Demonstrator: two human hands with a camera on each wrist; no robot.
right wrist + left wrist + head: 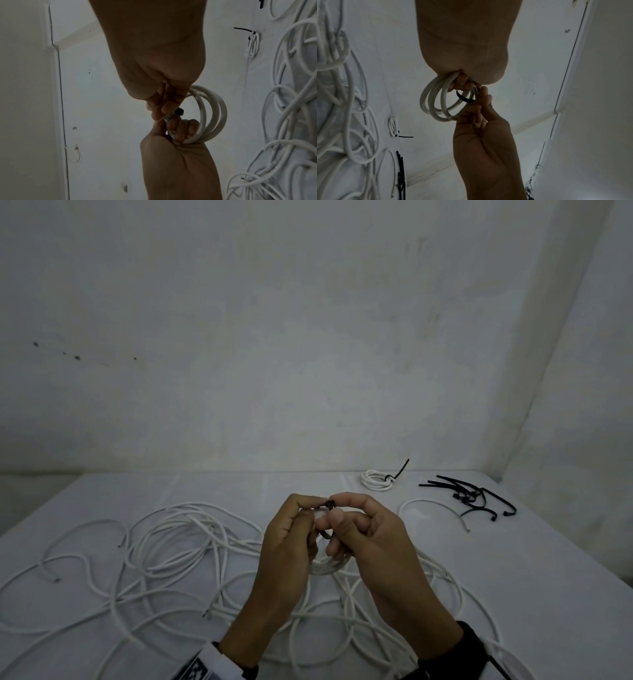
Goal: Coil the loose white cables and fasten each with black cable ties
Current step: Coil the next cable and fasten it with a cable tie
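Above the middle of the table, my two hands meet around a small white cable coil (327, 566). My left hand (308, 515) grips the coil's top strands, its fingers curled through the loops of the coil (435, 102) and round its strands (211, 115). A black cable tie (326, 534) wraps the bundle. My right hand (337, 510) pinches that cable tie (464, 99) between thumb and forefinger, close to its head (179, 111). The tie's tail is hidden by my fingers.
A tied coil (376, 480) with its tie tail sticking up lies at the back right. Several spare black ties (472, 496) lie further right, with a short loose cable (431, 508) in front. Tangled white cables (171, 549) cover the white table (548, 559) under my hands.
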